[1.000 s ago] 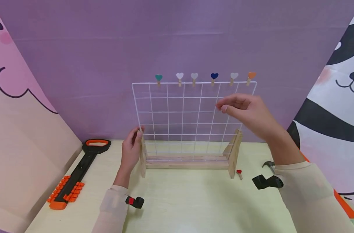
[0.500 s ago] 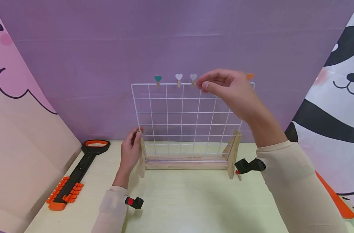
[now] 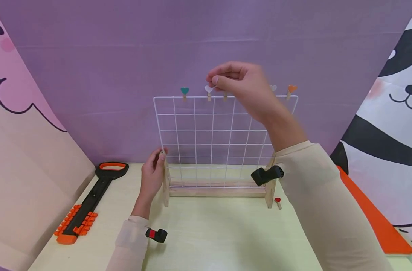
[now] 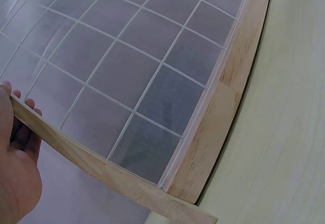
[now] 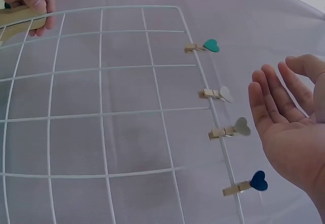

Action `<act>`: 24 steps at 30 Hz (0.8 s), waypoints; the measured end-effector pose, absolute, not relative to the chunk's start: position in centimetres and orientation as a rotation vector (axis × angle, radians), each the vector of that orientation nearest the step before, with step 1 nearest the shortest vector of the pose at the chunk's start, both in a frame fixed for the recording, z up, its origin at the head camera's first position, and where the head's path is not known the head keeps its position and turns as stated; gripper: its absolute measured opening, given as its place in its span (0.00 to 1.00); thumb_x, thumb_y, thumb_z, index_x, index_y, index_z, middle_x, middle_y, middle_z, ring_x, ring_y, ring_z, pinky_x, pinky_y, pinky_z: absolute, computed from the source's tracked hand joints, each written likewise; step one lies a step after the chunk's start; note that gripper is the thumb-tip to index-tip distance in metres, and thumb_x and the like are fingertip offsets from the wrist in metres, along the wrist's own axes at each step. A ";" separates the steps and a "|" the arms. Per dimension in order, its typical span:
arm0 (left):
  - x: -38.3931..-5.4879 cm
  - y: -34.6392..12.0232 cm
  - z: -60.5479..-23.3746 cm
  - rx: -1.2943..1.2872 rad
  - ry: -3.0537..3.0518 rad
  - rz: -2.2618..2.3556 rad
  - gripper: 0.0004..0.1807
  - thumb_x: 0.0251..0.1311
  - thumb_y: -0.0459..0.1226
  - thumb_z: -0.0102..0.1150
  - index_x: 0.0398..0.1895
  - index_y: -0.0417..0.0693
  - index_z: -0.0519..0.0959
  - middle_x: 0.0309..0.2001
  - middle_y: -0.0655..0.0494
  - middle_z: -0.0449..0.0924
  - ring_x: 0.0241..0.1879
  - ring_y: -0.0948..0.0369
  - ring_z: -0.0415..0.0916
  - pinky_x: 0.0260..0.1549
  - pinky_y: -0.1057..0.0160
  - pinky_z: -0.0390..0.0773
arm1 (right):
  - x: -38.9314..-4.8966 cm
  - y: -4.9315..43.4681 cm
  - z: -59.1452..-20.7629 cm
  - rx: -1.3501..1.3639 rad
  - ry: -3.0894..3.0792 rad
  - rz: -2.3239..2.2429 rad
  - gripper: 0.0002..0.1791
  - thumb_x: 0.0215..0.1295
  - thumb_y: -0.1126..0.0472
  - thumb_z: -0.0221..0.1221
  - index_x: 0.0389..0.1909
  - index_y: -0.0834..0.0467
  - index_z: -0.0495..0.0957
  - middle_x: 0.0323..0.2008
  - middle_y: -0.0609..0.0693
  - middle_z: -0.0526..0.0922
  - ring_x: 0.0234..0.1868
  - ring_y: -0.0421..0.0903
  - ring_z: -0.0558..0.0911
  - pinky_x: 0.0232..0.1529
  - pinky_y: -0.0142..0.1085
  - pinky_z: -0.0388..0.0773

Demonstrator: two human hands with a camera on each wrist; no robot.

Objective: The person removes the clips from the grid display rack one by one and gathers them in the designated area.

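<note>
At the worktop's [image 3: 206,237] left edge lay a tool [image 3: 95,194]. Near the back edge, the left hand [image 3: 153,173] gripped the stand [image 3: 217,192]; pegs [image 3: 184,91] topped its grid [image 3: 212,130], where the right hand [image 3: 244,82] hovered, relaxed and empty. A red peg [image 3: 278,201] lay right of the stand.

Centre frame: wire grid [image 3: 211,144] in wooden stand [image 3: 217,192], on table [image 3: 209,233]; heart clothespins [image 3: 184,91] along grid's top edge. Loose clothespin [image 3: 278,202] right of stand. D-handled tool [image 3: 94,195] lower left.
</note>
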State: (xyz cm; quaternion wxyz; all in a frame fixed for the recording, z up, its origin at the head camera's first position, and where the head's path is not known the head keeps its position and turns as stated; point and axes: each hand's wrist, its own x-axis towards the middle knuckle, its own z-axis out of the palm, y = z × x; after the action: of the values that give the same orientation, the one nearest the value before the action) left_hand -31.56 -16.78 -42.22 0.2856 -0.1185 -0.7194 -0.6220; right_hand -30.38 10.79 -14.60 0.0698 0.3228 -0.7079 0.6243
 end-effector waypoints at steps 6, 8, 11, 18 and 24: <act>-31.5 -16.7 -42.3 -0.317 -1.938 -1.641 0.21 0.79 0.42 0.50 0.66 0.40 0.76 0.62 0.36 0.80 0.63 0.54 0.77 0.61 0.81 0.72 | -30.7 9.5 -13.7 0.916 -2.218 1.753 0.10 0.71 0.61 0.64 0.49 0.59 0.85 0.45 0.49 0.89 0.52 0.49 0.85 0.62 0.36 0.79; -31.4 -16.8 -42.2 -0.317 -1.935 -1.653 0.20 0.79 0.41 0.50 0.66 0.40 0.76 0.61 0.36 0.80 0.64 0.53 0.77 0.61 0.81 0.72 | -30.8 9.0 -13.5 0.911 -2.219 1.750 0.10 0.71 0.60 0.64 0.49 0.58 0.85 0.46 0.49 0.89 0.52 0.48 0.85 0.63 0.36 0.79; -31.2 -16.9 -42.2 -0.314 -1.927 -1.669 0.19 0.79 0.39 0.51 0.66 0.38 0.76 0.61 0.37 0.81 0.64 0.51 0.76 0.60 0.82 0.72 | -31.0 7.9 -13.3 0.934 -2.206 1.738 0.10 0.70 0.61 0.65 0.48 0.59 0.86 0.44 0.50 0.89 0.50 0.48 0.86 0.61 0.35 0.80; -31.2 -17.2 -42.0 -0.318 -1.931 -1.677 0.19 0.79 0.37 0.50 0.66 0.38 0.76 0.62 0.37 0.80 0.64 0.55 0.76 0.61 0.81 0.72 | -31.3 5.9 -13.1 0.965 -2.222 1.670 0.10 0.69 0.61 0.66 0.47 0.60 0.86 0.42 0.49 0.89 0.49 0.45 0.86 0.60 0.34 0.79; -31.0 -17.4 -42.1 -0.305 -1.939 -1.675 0.20 0.80 0.38 0.49 0.67 0.38 0.75 0.63 0.38 0.79 0.66 0.55 0.75 0.62 0.81 0.70 | -31.8 4.8 -13.3 0.976 -2.257 1.651 0.10 0.69 0.62 0.65 0.48 0.62 0.85 0.40 0.47 0.88 0.47 0.45 0.84 0.59 0.34 0.79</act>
State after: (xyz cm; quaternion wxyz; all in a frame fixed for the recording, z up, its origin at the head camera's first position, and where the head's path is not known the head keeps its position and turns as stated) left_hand -31.02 -17.40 -42.09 0.2770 -0.1135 -0.7219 -0.6239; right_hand -31.84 4.81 -13.26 0.0900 0.3281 -0.7590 0.5551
